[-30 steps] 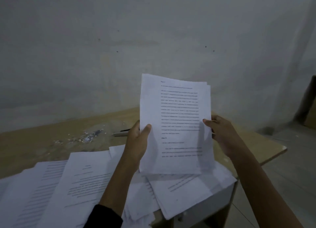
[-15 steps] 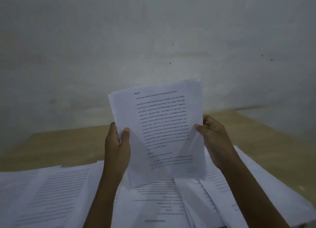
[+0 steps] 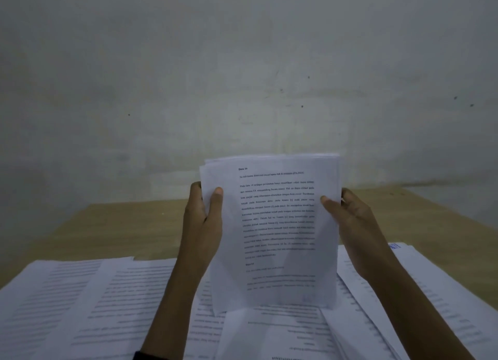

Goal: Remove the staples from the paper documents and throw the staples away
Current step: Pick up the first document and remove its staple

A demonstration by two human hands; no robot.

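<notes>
At the far left, loose printed sheets [image 3: 67,305] lie spread and overlapping across the near part of the wooden table [image 3: 134,224]. Fanned out singly like this, they look like documents already taken apart, though no staple can be made out at this sharpness.

Next comes the left hand [image 3: 204,224], which grips the left edge of the held document [image 3: 275,238] with the thumb pressed on the front page and the fingers curled behind.

The document itself is a bundle of several pages held upright in the middle of the view, facing the person, its lower edge down at the sheets on the table. Whether it touches them I cannot tell. Its top edges sit slightly out of line, and no staple shows at either upper corner, so this bundle may already be free, or the staple may simply be too small to see.

The right hand [image 3: 353,222] grasps the right edge the same way — thumb in front, fingers behind.

Further right, more sheets [image 3: 431,305] lie stacked at an angle on the table.

My judgement is that the task is well along but not finished: much of the paper looks separated, while neither a remover, loose staples nor a bin is in view, so the throwing away cannot be confirmed.
</notes>
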